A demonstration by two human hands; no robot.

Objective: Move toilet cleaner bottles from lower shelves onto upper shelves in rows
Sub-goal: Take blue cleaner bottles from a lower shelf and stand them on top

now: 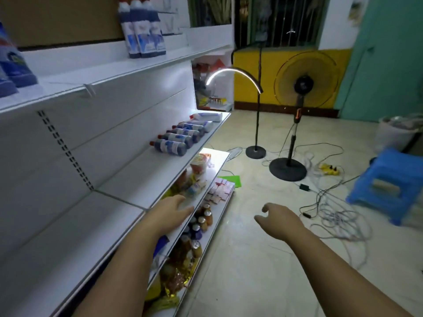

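I have both hands empty. My left hand [174, 208] rests open, palm down, at the front edge of the middle shelf [128, 186]; my right hand [278, 219] hangs over the floor with its fingers loosely curled around nothing.

The toilet cleaner bottles [180, 137] I want lie on that same shelf, farther along and well apart from my left hand, ahead and toward the far end of the unit. They lie on their sides in a row, side by side. Each long axis runs across the shelf depth, red caps toward the back panel and bases toward the front lip. The nearest bottle [168, 147] is the first one I would meet.

My left hand is clearly nearer, being already over the shelf; I judge I should slide it forward along the edge and grip that bottle around its body. The upper shelf [103, 72] already carries upright bottles [143, 30].
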